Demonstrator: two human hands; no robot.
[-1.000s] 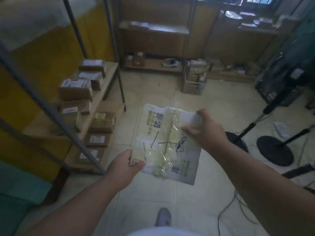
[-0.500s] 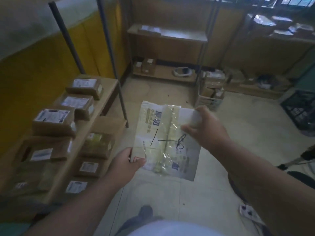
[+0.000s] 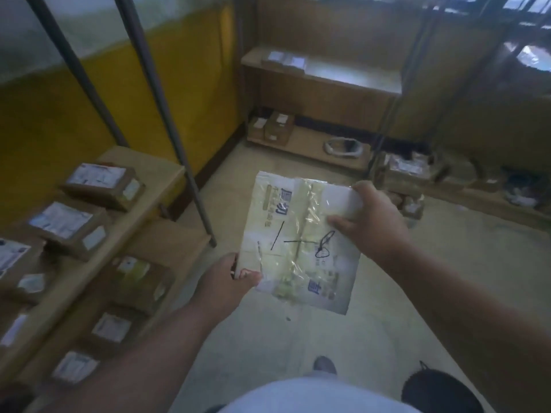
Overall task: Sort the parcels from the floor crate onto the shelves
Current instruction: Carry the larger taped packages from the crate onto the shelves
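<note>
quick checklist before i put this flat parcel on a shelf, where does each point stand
1. Flat parcel held at both ends: ok, left hand pinches the near corner, right hand the far edge.
2. Handwritten mark facing up: ok; what it says, cannot tell.
3. Free space on the left shelf: ok, bare board beyond the boxes.
4. Floor ahead free of obstacles: ok.
5. Which shelf this parcel belongs on: cannot tell.

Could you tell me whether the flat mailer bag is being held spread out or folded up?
Spread out: the mailer bag lies flat and open-faced, left hand pinching its bottom corner, right hand gripping its top edge.
</note>
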